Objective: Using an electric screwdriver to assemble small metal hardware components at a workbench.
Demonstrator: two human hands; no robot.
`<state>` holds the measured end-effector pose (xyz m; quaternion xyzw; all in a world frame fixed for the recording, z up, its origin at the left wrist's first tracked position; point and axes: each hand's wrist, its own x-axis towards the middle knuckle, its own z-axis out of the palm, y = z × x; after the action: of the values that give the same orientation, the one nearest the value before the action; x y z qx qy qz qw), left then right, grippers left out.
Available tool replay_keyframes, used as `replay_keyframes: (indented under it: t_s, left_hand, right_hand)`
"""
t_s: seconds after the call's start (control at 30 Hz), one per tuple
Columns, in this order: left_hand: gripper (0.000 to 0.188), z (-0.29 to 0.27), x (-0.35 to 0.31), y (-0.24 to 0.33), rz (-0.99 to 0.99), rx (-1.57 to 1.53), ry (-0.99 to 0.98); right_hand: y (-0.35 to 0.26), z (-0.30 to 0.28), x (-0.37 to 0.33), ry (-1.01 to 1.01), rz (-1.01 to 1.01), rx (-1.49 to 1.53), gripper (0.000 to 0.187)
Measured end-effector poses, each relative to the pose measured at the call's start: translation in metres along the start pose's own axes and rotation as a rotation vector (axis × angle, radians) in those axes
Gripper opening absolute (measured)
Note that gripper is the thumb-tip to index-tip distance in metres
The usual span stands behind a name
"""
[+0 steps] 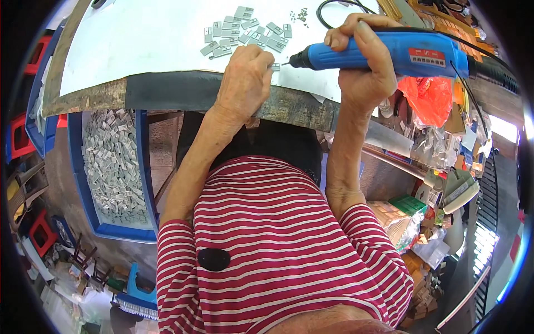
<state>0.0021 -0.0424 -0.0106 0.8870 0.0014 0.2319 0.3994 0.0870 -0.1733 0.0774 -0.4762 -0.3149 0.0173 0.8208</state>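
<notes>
My right hand [367, 69] is wrapped round a blue electric screwdriver [409, 53], held level with its thin bit pointing left. The bit's tip is beside a small grey metal pencil sharpener [276, 67], pinched in the fingers of my left hand [245, 78] over the table's near edge. Whether bit and sharpener touch, I cannot tell. Just beyond my left hand, several more grey pencil sharpeners [245, 38] lie loosely grouped on white paper. To their right is a scatter of tiny screws [301, 14].
White paper [139, 39] covers the worn wooden table [303, 108]. Below its left side stands a blue tray [74, 167] full of small metal pieces. A black cable [322, 14] curls at the back. At right are a red plastic bag [428, 97] and cluttered boxes.
</notes>
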Motion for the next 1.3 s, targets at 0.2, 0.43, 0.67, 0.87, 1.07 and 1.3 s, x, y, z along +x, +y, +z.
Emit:
replay_keyframes:
  t_s: [0.2,0.43,0.67,0.87,1.07,1.3]
  left_hand:
    - [0.009,0.000,0.000,-0.002,0.008,-0.040,-0.004]
    - [0.009,0.000,0.000,-0.003,0.008,-0.035,-0.001]
    - [0.009,0.001,0.000,-0.004,0.023,-0.016,0.011]
    - [0.009,0.001,0.000,-0.004,0.012,-0.021,0.007]
    - [0.010,-0.001,0.004,-0.001,-0.022,-0.010,-0.046]
    - [0.010,0.003,0.006,-0.003,-0.036,-0.048,-0.015]
  right_hand:
    - [-0.006,0.033,0.003,0.140,0.060,-0.069,0.017]
    - [0.002,0.035,0.003,0.096,0.044,-0.211,0.017]
    - [0.003,0.036,0.003,0.105,0.059,-0.241,0.016]
    - [0.003,0.039,0.002,0.092,0.039,-0.262,0.017]
    - [0.006,0.047,0.000,0.077,0.033,-0.280,0.019]
    - [0.040,0.030,0.011,-0.115,-0.152,-0.089,0.021]
